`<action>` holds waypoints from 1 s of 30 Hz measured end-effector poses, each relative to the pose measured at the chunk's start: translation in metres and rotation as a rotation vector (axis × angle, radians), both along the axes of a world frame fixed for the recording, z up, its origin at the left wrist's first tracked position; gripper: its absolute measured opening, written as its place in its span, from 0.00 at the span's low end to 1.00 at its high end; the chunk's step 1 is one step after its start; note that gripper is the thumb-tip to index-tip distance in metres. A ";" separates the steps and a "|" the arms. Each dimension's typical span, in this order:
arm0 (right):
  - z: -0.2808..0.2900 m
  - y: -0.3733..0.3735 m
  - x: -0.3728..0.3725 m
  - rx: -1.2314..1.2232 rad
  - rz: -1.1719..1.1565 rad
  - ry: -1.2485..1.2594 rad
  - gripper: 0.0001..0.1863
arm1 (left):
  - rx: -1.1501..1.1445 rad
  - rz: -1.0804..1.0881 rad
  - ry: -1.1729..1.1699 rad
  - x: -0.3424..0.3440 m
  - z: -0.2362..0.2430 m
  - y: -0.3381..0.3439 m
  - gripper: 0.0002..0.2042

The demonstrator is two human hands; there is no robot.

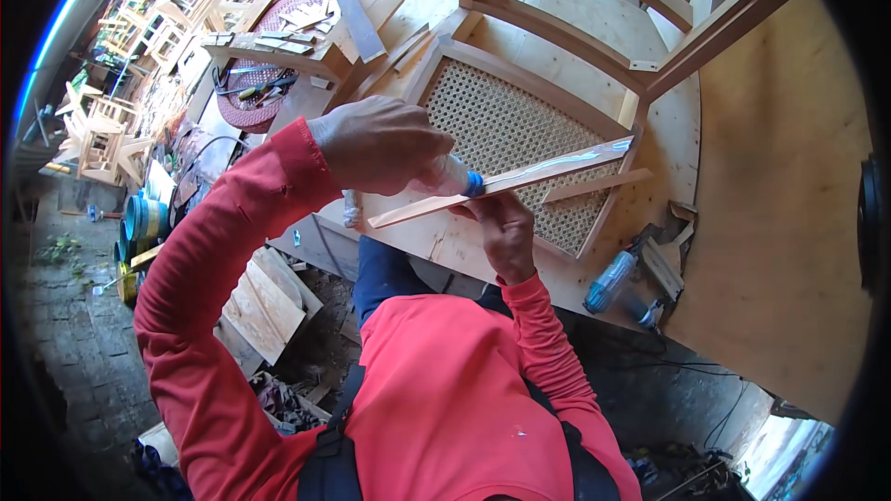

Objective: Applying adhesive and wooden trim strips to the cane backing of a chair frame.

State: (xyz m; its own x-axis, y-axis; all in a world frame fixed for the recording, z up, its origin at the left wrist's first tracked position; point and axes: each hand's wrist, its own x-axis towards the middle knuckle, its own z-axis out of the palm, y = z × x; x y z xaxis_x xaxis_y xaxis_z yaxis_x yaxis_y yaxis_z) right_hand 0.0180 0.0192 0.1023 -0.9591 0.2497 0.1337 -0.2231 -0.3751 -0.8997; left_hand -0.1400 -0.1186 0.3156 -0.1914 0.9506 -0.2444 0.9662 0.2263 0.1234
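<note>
My left hand (380,146) is closed around a white glue bottle (444,176), tipped so its blue cap meets a narrow wooden strip (548,170). From below, my right hand (504,230) grips that strip near its middle, fingers wrapped round it. A wet, whitish line of glue runs along the strip's top toward its far right end. Beneath lies a wooden frame with a woven cane panel (492,102), partly hidden by the strip and my hands. A second wooden strip (599,186) rests across the cane's right part.
A wooden chair frame (566,54) stands at the back right. A teal power tool (610,283) lies on the table's right front. At back left, a round reddish woven piece (243,114) holds tools and wood scraps. Blue buckets (144,218) and stacked wooden parts (107,134) fill the left.
</note>
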 end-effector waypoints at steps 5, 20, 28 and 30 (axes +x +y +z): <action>0.008 0.010 -0.001 -0.079 -0.034 0.008 0.11 | -0.070 0.050 -0.027 0.001 0.003 0.000 0.10; 0.012 0.041 -0.001 -0.099 -0.100 -0.019 0.12 | -0.096 0.056 -0.011 -0.007 -0.013 -0.018 0.11; 0.021 0.052 0.002 -0.122 -0.103 0.012 0.12 | -0.106 0.075 -0.023 -0.011 -0.030 -0.036 0.13; 0.020 0.054 0.003 -0.136 -0.112 0.016 0.12 | -0.107 0.074 -0.011 -0.011 -0.032 -0.040 0.13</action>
State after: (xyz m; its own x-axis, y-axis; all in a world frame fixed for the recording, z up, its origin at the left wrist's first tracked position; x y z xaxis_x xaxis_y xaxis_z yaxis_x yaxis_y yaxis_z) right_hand 0.0207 0.0736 0.1226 -0.9224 0.3713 0.1066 -0.2843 -0.4655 -0.8381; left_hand -0.1513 -0.1586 0.2840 -0.2563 0.9025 -0.3462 0.9452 0.3089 0.1057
